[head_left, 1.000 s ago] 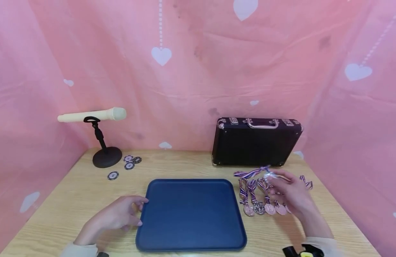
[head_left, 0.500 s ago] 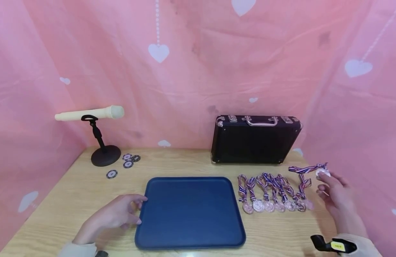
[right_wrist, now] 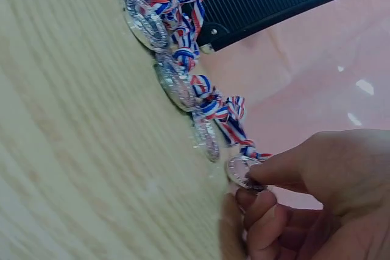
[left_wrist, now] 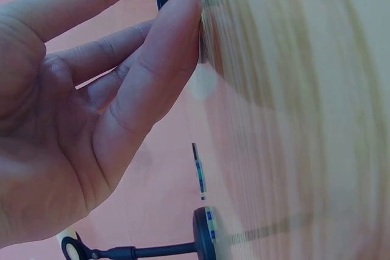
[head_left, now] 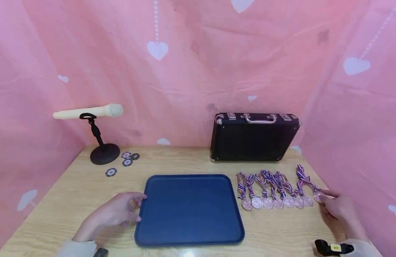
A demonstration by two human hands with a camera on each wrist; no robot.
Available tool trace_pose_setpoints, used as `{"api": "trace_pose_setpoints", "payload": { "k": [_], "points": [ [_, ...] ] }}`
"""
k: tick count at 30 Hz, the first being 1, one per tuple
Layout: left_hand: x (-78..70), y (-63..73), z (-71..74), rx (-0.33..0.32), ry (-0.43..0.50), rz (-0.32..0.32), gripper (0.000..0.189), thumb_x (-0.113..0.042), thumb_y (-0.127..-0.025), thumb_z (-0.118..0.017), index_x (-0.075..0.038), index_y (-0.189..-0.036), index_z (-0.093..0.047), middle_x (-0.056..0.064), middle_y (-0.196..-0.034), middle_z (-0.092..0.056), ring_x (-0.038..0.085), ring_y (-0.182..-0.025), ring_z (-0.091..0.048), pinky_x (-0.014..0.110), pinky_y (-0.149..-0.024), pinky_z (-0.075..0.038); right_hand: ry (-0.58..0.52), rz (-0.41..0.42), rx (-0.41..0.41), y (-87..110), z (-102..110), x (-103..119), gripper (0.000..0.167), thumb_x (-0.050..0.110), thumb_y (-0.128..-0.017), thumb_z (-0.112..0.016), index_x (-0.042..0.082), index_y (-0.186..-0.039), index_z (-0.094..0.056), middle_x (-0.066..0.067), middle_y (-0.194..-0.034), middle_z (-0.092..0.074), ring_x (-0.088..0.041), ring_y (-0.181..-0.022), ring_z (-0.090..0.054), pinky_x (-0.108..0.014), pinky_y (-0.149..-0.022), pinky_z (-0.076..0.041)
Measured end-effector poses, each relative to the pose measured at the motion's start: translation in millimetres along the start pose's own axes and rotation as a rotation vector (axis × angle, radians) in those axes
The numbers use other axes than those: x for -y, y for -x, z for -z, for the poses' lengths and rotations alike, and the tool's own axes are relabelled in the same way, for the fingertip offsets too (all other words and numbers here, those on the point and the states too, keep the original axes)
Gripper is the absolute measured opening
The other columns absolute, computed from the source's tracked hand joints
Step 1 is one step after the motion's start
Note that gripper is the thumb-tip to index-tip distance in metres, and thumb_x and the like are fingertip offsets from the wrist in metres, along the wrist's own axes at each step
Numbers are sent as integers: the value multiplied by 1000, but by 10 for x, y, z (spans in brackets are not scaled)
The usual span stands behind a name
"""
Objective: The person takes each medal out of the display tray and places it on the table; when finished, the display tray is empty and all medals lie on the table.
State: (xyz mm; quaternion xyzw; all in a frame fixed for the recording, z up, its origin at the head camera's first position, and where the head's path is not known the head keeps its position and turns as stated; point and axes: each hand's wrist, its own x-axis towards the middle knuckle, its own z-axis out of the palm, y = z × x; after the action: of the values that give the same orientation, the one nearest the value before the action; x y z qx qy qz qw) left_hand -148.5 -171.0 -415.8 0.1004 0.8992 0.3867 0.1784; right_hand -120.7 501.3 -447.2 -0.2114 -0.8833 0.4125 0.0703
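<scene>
My right hand (head_left: 340, 210) pinches a silver medal (right_wrist: 242, 170) between thumb and fingers at the right end of a row of medals. Its red, white and blue ribbon (head_left: 305, 177) stretches up and to the left over the table. Several similar medals (head_left: 267, 203) lie side by side to the left, ribbons pointing toward the back. My left hand (head_left: 112, 210) is at the left edge of a dark blue tray (head_left: 188, 210), its fingertips right at the rim. In the left wrist view, the thumb (left_wrist: 152, 68) is extended beside the tray's edge.
Behind the medals stands a black briefcase (head_left: 254, 139) with a silver handle. A white microphone (head_left: 89, 111) rests on a black stand (head_left: 105, 154) at the back left, near several poker chips (head_left: 127, 162). Pink cloth (head_left: 191, 78) encloses the back and sides.
My right hand has carried the medal from above the row to the right, then lowered it toward me at the row's right end. My left hand stays by the tray.
</scene>
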Motion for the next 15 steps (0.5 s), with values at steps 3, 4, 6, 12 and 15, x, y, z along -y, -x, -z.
{"api": "trace_pose_setpoints", "payload": {
  "k": [3,4,6,12,15],
  "points": [
    [14,-2,14,5,1,-7,67,4,-81,-85,-2,-143,-62,7,-112,-62,19,-52,-55,33,-50,-54,112,47,40,-13,29,28,48,15,-103,-52,-16,-140,-51,3,-58,-60,-9,-56,-57,-25,-52,-50],
    [18,-3,19,8,3,-11,67,4,-81,-85,-2,-143,-61,8,-112,-62,19,-52,-55,33,-50,-54,157,57,38,-17,37,39,48,17,-103,-54,-15,-139,-53,2,-60,-62,-9,-59,-58,-25,-54,-49],
    [30,-1,26,18,6,-25,67,4,-81,-85,-1,-144,-60,8,-113,-62,19,-51,-55,32,-50,-53,225,74,30,-19,45,34,46,19,-102,-58,-13,-136,-58,-4,-68,-67,-14,-68,-59,-26,-61,-46],
    [80,68,49,7,28,-24,68,5,-81,-84,1,-144,-60,8,-112,-61,19,-52,-55,31,-49,-53,280,143,43,-110,-22,56,48,22,-102,-62,-14,-134,-59,-23,-92,-75,-14,-78,-60,-26,-66,-46],
    [85,73,52,3,47,-15,67,4,-82,-85,0,-144,-60,8,-111,-61,19,-52,-55,32,-49,-52,217,134,71,-161,-28,77,50,21,-103,-61,-20,-130,-55,-17,-87,-75,-7,-72,-58,-24,-62,-48]
  ]
}}
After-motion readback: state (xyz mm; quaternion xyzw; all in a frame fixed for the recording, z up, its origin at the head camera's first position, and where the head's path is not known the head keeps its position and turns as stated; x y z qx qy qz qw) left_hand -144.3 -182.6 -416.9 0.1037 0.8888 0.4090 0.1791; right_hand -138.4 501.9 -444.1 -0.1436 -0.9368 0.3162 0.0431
